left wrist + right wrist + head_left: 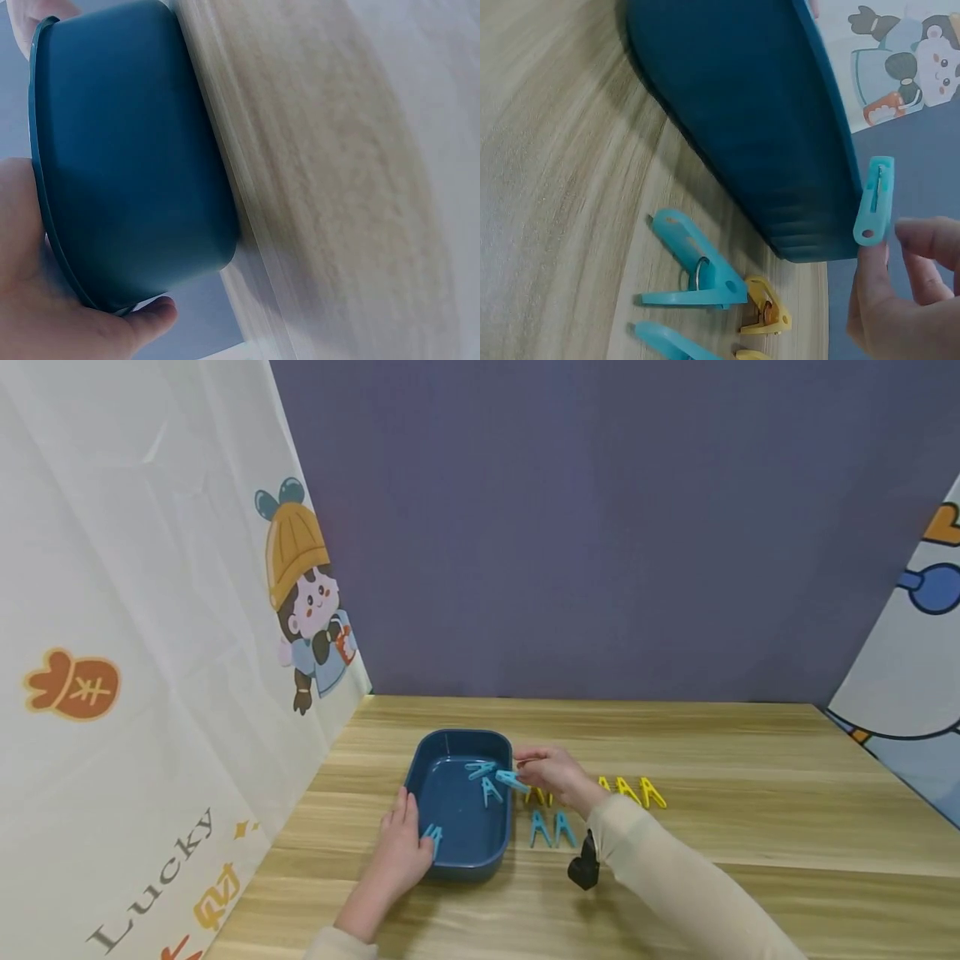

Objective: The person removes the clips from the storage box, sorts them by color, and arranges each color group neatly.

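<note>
My left hand [401, 843] grips the near left rim of a dark blue plastic bin [429, 760]. Over the bin's right rim, the fingertips of my right hand [558, 774] hold a light blue clothespin [513, 781]; in the right wrist view this clothespin [876, 201] sits at the tip of one finger, close to the thumb. Inside the bin lie light blue clothespins, two toward the right [491, 792] and one beside my left thumb [432, 837]. Two more light blue clothespins [539, 828] lie on the table, right of the bin.
Behind and partly under my right hand, several yellow clothespins [652, 792] lie in a row on the wood-grain table [720, 827]. A black object [583, 864] shows by my right wrist. A dark wall [600, 527] closes the back, and a printed white sheet [150, 568] hangs at left.
</note>
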`<state>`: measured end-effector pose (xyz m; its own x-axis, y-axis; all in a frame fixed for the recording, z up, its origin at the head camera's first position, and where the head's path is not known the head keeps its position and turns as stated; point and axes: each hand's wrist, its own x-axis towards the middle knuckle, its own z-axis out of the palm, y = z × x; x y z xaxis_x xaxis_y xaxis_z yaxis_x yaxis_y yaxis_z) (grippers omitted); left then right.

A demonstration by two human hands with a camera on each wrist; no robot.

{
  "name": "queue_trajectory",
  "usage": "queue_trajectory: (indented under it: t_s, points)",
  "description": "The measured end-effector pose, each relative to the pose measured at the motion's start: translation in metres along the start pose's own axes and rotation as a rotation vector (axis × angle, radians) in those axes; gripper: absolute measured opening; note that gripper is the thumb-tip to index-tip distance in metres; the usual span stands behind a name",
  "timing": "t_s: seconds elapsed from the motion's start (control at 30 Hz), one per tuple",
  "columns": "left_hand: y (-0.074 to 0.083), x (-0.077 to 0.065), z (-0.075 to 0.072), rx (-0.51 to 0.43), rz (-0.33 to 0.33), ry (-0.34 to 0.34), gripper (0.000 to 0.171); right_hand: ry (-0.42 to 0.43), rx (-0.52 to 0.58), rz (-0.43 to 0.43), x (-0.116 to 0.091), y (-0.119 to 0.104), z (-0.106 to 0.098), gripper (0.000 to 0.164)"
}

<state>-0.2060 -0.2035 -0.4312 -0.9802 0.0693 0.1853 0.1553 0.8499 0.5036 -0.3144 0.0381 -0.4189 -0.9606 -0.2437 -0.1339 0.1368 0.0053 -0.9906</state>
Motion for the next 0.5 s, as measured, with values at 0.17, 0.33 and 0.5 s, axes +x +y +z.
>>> queue_trajectory:
  t_s: [0.17,0.33,0.5]
  points:
    - [-0.0001,0.0004,0.0004,0.0,0.005,0.008,0.064,-0.017,-0.063,-0.024,-0.0001,0.0023,0.0009,0.035]
    - [0.0003,-0.0003,0.0004,0.003,0.006,0.011,0.064,-0.024,-0.143,-0.037,0.0,0.0016,0.003,0.032]
    - [0.0017,-0.0008,-0.0009,0.003,0.007,0.011,0.064,-0.011,-0.267,-0.055,-0.0025,-0.0004,0.0075,0.027]
